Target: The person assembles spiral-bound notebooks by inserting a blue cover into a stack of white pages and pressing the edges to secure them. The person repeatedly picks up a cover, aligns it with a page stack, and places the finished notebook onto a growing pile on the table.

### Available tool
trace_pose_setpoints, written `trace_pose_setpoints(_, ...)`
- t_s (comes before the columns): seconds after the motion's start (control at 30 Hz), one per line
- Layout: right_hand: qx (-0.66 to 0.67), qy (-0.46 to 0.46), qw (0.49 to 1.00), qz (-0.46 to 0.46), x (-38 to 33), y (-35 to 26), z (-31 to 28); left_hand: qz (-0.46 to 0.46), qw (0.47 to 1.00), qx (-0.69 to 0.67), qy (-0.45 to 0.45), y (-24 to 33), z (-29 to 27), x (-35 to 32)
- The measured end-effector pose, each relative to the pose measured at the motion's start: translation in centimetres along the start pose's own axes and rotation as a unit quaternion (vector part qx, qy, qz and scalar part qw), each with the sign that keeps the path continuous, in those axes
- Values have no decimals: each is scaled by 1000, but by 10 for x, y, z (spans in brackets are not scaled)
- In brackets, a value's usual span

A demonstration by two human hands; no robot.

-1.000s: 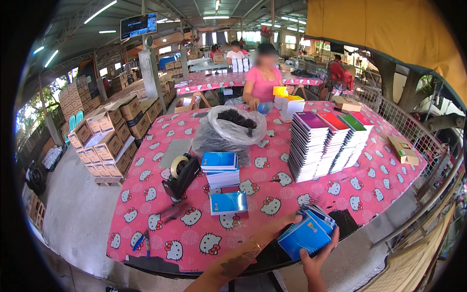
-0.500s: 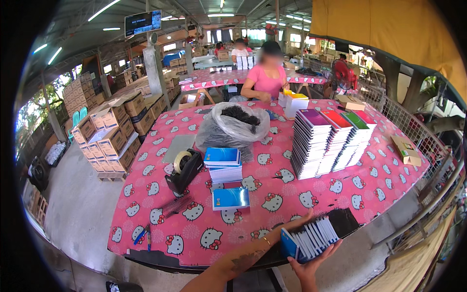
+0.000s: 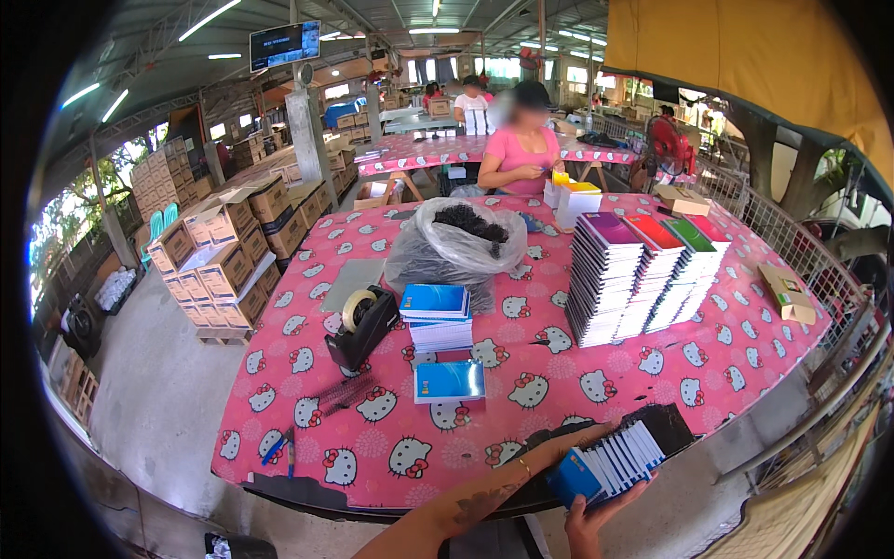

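Observation:
At the table's near right corner I hold a row of blue-covered notebooks (image 3: 605, 470) between my two hands, leaning over with their white page edges fanned. My left hand (image 3: 585, 436) reaches along their far side, its fingers mostly hidden behind them. My right hand (image 3: 596, 514) grips the near side, thumb by the front blue cover and fingers along the lower edges. A single short pile of blue notebooks (image 3: 450, 381) lies on the table to the left, with a taller blue stack (image 3: 436, 317) behind it.
A black tape dispenser (image 3: 361, 328), blue pens (image 3: 282, 449) and a plastic bag of black material (image 3: 454, 247) share the pink patterned table (image 3: 531, 447). Tall spiral notebook stacks (image 3: 605, 279) stand at right. Across the table, a person in pink (image 3: 521, 149) handles something small beside yellow-topped stacks.
The notebooks in my hands have shifted slightly right and tilted further. My left fingers, visible beyond them before, are now largely hidden. The person opposite has raised their hands.

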State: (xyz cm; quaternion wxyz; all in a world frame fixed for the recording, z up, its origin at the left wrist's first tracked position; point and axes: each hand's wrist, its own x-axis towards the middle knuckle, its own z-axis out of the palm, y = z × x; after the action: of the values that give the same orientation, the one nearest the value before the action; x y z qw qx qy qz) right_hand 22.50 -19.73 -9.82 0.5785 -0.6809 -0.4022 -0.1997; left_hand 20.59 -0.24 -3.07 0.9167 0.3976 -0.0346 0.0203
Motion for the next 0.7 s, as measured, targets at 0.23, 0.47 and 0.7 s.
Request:
trace_pose_setpoints(0.23, 14, -20, 999, -21, 1, -7, 4, 14, 1000, -13, 8, -3, 0, 16)
trace_pose_setpoints(0.47, -13, -36, 999, -33, 12, -19, 4, 9, 999, -19, 25, -9, -5, 17)
trace_pose_setpoints(0.7, 18, -43, 998, 51, -13, 4, 11, 22, 998, 36, 52, 5, -10, 7)
